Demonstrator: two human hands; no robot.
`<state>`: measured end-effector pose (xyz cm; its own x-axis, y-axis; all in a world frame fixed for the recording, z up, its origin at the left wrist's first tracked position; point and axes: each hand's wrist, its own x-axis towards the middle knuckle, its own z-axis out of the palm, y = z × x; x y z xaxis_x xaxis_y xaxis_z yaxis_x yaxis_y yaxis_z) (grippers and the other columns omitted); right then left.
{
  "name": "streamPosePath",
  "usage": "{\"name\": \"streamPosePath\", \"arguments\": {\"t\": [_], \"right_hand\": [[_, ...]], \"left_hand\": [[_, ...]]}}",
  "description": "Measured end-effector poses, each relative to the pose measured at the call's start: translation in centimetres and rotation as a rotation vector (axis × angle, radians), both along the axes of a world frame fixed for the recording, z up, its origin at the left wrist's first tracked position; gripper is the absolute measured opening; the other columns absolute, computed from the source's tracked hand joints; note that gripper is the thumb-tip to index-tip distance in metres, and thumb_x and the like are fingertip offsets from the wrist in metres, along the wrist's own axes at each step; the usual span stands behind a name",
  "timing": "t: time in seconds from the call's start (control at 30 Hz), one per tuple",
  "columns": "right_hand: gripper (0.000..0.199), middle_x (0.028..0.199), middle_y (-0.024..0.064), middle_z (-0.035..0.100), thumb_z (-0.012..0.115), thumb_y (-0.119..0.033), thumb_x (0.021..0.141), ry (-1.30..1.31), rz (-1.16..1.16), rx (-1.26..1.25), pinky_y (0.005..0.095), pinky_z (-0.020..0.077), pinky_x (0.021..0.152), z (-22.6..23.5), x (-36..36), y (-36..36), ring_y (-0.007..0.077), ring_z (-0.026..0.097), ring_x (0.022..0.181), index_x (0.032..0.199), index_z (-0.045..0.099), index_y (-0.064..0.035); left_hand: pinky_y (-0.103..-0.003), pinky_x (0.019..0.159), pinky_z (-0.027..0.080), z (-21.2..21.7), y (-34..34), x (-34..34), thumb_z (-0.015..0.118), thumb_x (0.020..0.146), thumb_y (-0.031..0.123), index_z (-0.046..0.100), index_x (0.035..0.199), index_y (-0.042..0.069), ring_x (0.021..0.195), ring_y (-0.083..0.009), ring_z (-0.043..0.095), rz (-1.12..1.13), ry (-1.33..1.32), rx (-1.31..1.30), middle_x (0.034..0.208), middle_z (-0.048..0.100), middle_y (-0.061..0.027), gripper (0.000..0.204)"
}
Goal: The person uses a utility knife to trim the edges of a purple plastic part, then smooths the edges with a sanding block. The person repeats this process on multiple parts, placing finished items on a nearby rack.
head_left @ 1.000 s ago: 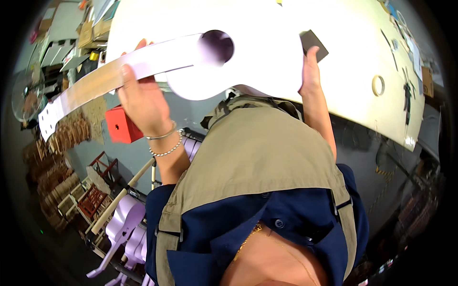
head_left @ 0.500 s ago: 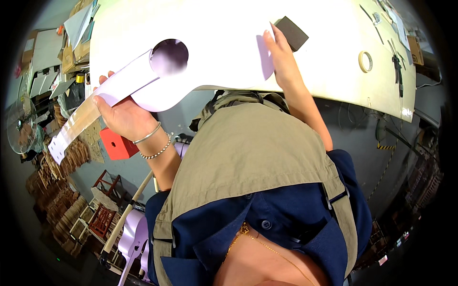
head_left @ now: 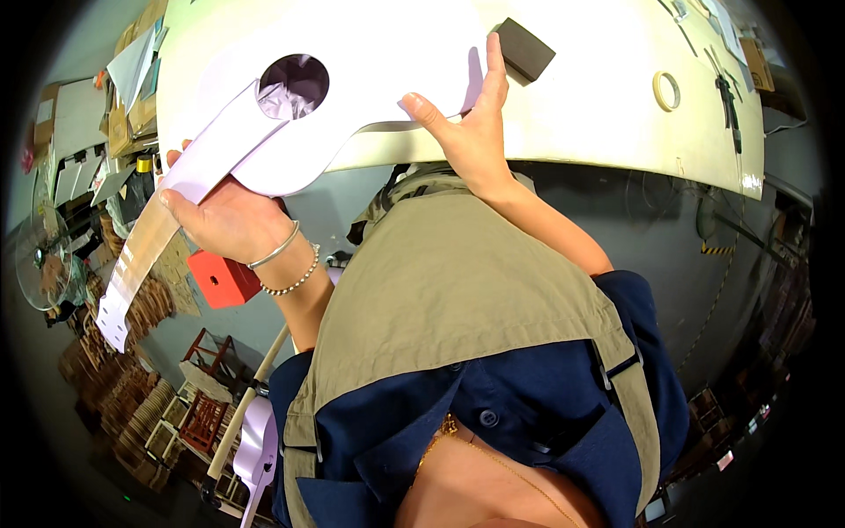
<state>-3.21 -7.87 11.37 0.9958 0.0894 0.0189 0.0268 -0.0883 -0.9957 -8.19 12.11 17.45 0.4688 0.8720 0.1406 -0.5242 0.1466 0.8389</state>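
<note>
A pale lilac guitar (head_left: 378, 66) lies with its body on the white table (head_left: 607, 123), its neck slanting down past the table's left edge. Masking covers part of the neck near the headstock (head_left: 112, 321). My left hand (head_left: 231, 222) is wrapped round the neck from below, thumb on the near side. Crumpled lilac material shows inside the round sound hole (head_left: 304, 88). At the body's right end is my right hand (head_left: 475, 136), open, thumb spread from the fingers; whether it touches the guitar, I cannot tell. Beyond its fingertips sits a dark rectangular block (head_left: 525, 50).
A tape roll (head_left: 658, 95) and dark slender tools (head_left: 729, 106) lie on the table's right side. Below the neck stands a red box (head_left: 224, 280). Another lilac guitar (head_left: 255, 440) hangs low at left, near a fan (head_left: 42, 260) and stacked wooden parts (head_left: 132, 405).
The guitar's headstock has swung down and slightly right with my left hand. My right hand has shifted left and its thumb has spread out.
</note>
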Motion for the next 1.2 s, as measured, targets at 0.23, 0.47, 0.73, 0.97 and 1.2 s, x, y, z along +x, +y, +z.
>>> {"name": "streamPosePath", "arguments": {"t": [0.23,0.47,0.73,0.97,1.2], "right_hand": [[0.09,0.139,0.0231,0.012,0.062,-0.031,0.085,0.049,0.035,0.212,0.0452,0.0236,0.106,-1.0,-0.2,-0.7,0.0362,0.016,0.133,0.144,0.001,-0.0033],[0.093,0.138,0.0245,0.026,0.067,-0.023,0.082,0.07,-0.024,0.275,0.0417,0.0373,0.099,-0.8,0.4,-1.5,0.0315,0.035,0.125,0.143,0.001,-0.0007],[0.056,0.101,0.0109,0.06,0.078,-0.007,0.068,0.519,0.5,0.299,0.0329,0.0535,0.079,-9.4,5.7,-5.8,0.0206,0.06,0.092,0.115,0.05,0.005],[0.068,0.122,0.0108,0.051,0.074,-0.001,0.069,0.133,0.233,0.37,0.0336,0.0442,0.092,-16.8,3.0,-4.4,0.0205,0.049,0.112,0.129,0.043,-0.0044],[0.071,0.125,0.0116,0.048,0.075,-0.002,0.068,0.087,0.201,0.269,0.0337,0.041,0.095,-17.2,3.4,-4.4,0.0219,0.048,0.114,0.13,0.041,-0.0029]], "left_hand": [[-0.046,0.099,0.038,-0.2,0.8,-0.3,0.046,0.093,0.033,0.046,0.117,-0.006,0.111,-0.0292,0.049,-0.012,-0.002,-0.014,0.114,0.051,-0.0187,0.046],[-0.048,0.099,0.038,0.4,0.1,-0.3,0.049,0.092,0.037,0.046,0.116,-0.003,0.111,-0.0283,0.049,0.009,-0.019,0.04,0.112,0.053,-0.0162,0.046],[-0.048,0.108,0.027,1.8,2.3,-1.0,0.059,0.081,0.05,0.048,0.117,0.008,0.121,-0.0353,0.045,-0.512,-0.095,0.645,0.118,0.055,-0.0143,0.056],[-0.035,0.089,0.046,2.2,-0.3,-3.1,0.055,0.083,0.053,0.028,0.135,0.001,0.109,-0.025,0.055,-0.377,0.291,0.583,0.12,0.052,-0.027,0.079],[-0.037,0.09,0.045,1.8,-0.7,-3.7,0.049,0.087,0.053,0.023,0.138,0.002,0.11,-0.0277,0.054,-0.302,0.289,0.568,0.12,0.051,-0.0291,0.077]]}}
